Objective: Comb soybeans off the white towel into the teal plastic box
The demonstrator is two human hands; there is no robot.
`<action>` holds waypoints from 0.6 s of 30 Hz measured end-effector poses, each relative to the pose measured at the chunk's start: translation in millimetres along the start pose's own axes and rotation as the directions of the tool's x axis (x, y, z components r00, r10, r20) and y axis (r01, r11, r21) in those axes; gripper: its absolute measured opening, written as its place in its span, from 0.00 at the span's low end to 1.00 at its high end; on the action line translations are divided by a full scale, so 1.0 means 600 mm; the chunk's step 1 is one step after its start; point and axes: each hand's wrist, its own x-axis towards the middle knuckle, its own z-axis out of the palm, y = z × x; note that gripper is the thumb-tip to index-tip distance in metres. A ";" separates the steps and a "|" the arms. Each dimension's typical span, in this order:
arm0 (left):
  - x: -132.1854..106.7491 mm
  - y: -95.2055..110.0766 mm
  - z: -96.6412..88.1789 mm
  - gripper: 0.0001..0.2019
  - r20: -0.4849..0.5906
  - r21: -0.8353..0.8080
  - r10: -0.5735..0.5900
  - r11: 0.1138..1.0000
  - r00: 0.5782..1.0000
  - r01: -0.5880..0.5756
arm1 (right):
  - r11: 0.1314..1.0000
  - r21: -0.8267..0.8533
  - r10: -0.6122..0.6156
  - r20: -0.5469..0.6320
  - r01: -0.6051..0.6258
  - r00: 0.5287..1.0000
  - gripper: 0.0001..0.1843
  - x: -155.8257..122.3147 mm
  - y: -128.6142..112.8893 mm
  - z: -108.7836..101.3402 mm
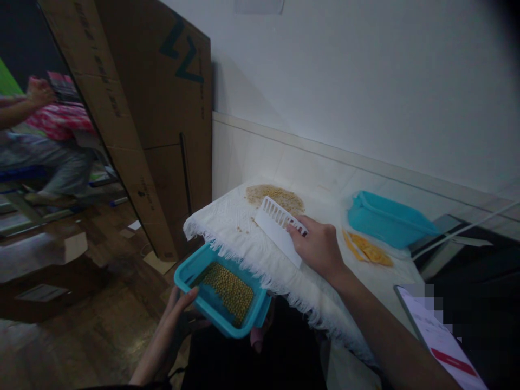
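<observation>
My left hand [175, 310] grips the near left rim of a blue plastic tub [219, 320], thumb over the edge. Yellow-green beans [229, 290] cover part of its bottom. The tub is tilted and held just under the fringed edge of a white cloth [221, 216] on the table. My right hand [319, 246] is closed on a white plastic scoop [276, 230] with a slotted edge, which rests on or just above the cloth. Beyond the scoop lies a pile of pale beans or grains [280, 196], with a few loose ones nearer the fringe.
Another blue tub [384, 216] stands on the table at the right, beside a yellow-orange packet [368, 250]. A flat screen or sheet [434, 330] lies at the lower right. A tall cardboard box [162, 103] stands left of the table; another person's hand [40, 92] is beyond it.
</observation>
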 end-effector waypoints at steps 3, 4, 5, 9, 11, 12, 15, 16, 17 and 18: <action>-0.005 0.002 0.003 0.42 0.013 -0.009 0.005 1.000 1.000 -0.005 | 1.000 0.004 -0.004 0.011 0.004 1.000 0.14 0.001 0.002 0.001; -0.006 0.002 0.004 0.42 0.012 -0.009 0.006 1.000 1.000 -0.006 | 1.000 0.003 -0.001 0.012 0.001 1.000 0.14 0.001 0.002 0.002; -0.008 0.003 0.005 0.41 0.012 -0.009 0.007 1.000 1.000 -0.006 | 1.000 0.001 0.004 0.010 -0.004 1.000 0.14 0.001 0.003 0.003; -0.008 0.004 0.005 0.42 0.029 -0.021 0.010 1.000 1.000 -0.009 | 1.000 0.017 0.016 0.005 -0.016 1.000 0.13 0.001 0.003 0.003; -0.005 0.003 0.004 0.44 0.027 -0.024 0.014 1.000 1.000 -0.014 | 0.999 0.041 0.014 0.009 -0.015 1.000 0.13 0.001 0.000 0.004; -0.004 0.002 0.002 0.44 0.022 -0.021 0.016 1.000 1.000 -0.016 | 0.999 0.050 0.013 0.009 -0.013 1.000 0.12 0.000 -0.003 0.005; 0.000 0.000 -0.001 0.45 0.009 -0.004 0.004 1.000 1.000 -0.004 | 0.997 0.070 0.007 0.012 -0.008 1.000 0.10 0.001 -0.014 0.010; 0.001 0.000 -0.002 0.45 0.008 0.001 -0.004 1.000 1.000 0.004 | 0.997 0.075 0.006 0.011 -0.006 1.000 0.10 0.002 -0.017 0.013; 0.001 0.000 -0.002 0.45 0.005 0.004 -0.011 1.000 1.000 0.011 | 0.997 0.081 0.004 0.010 -0.005 1.000 0.10 0.004 -0.021 0.016; 0.001 0.001 -0.002 0.45 0.005 0.006 -0.014 1.000 1.000 0.014 | 0.996 0.086 0.002 0.010 -0.003 1.000 0.10 0.006 -0.024 0.019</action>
